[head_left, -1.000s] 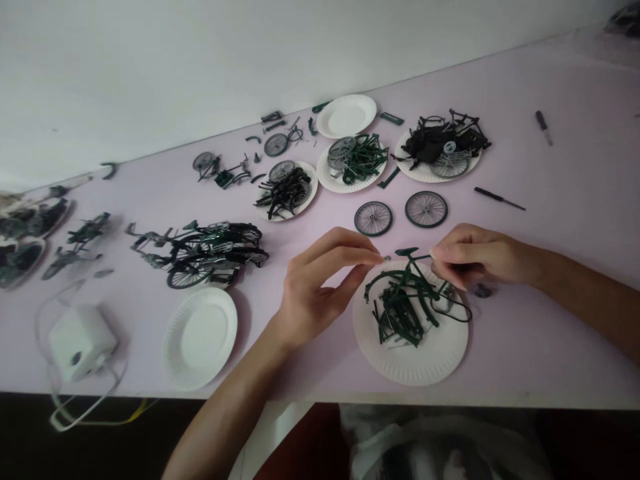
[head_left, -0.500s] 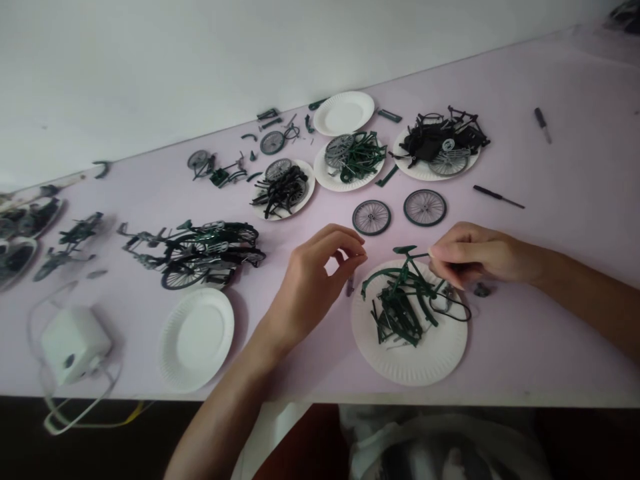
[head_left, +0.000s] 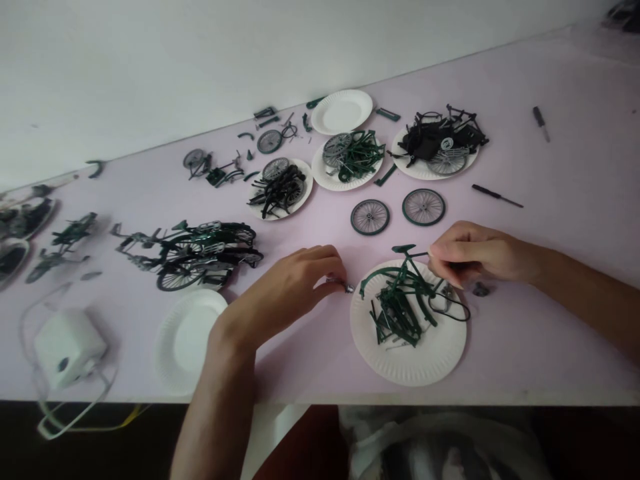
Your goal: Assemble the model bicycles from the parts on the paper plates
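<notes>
My right hand pinches the front end of a green toy bicycle frame with a dark saddle, which is held upright over a white paper plate. Green and black bicycle parts lie on that plate beneath the frame. Left of the plate, my left hand has its fingers closed round a small silver metal part, close to the tabletop; its exact kind is too small to make out. Two loose spoked wheels, one left and one right, lie just beyond the plate.
Two screwdrivers, a near one and a far one, lie at the right. Plates with bicycle parts stand behind. Assembled toy bicycles, a paper plate and a white box with cables are on the left.
My left hand has lowered and drawn left, from above the table to the small silver part beside the plate, closing on it. My right hand keeps the frame in place.
</notes>
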Demonstrator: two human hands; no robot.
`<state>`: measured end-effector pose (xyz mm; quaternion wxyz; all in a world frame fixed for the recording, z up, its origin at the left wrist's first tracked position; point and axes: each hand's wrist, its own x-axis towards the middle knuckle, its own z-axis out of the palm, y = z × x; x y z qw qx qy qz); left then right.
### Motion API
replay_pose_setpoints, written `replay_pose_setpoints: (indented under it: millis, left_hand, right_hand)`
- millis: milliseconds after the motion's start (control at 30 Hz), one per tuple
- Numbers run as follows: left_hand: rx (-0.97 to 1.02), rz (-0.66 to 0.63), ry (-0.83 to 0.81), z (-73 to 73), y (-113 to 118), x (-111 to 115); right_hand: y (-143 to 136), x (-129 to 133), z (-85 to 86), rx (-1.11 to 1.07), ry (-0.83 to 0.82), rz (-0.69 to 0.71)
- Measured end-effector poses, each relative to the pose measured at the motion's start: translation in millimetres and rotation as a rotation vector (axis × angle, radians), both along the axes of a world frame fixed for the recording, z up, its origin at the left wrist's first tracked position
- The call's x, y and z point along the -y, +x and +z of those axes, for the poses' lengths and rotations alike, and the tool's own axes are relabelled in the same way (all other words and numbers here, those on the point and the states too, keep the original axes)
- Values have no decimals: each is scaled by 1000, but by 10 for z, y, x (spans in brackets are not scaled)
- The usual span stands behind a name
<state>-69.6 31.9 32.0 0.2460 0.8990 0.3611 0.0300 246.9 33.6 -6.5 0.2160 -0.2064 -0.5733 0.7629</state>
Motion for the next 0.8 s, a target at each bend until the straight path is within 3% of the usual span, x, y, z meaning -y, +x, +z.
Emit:
replay_pose_setpoints:
  millis: [100,167,367,467,567,800]
  left_hand:
    - [-6,5,25,-7,9,-8]
    - [19,4,125,-28,7,-37]
    - [342,124,368,-73,23,-106]
    - [426,84,438,-58,58,-89]
    - [503,19,442,-60,110,-55]
    - [681,31,369,-118,272,58]
  right_hand:
    - [-11,-2,16,3,4,0]
    - [-15,-1,26,5,5,2]
    - [-5,6,16,23,12,-1]
    - [0,7,3,15,11,2]
    - [0,10,2,17,11,-3]
    - [-7,22,17,41,9,-6]
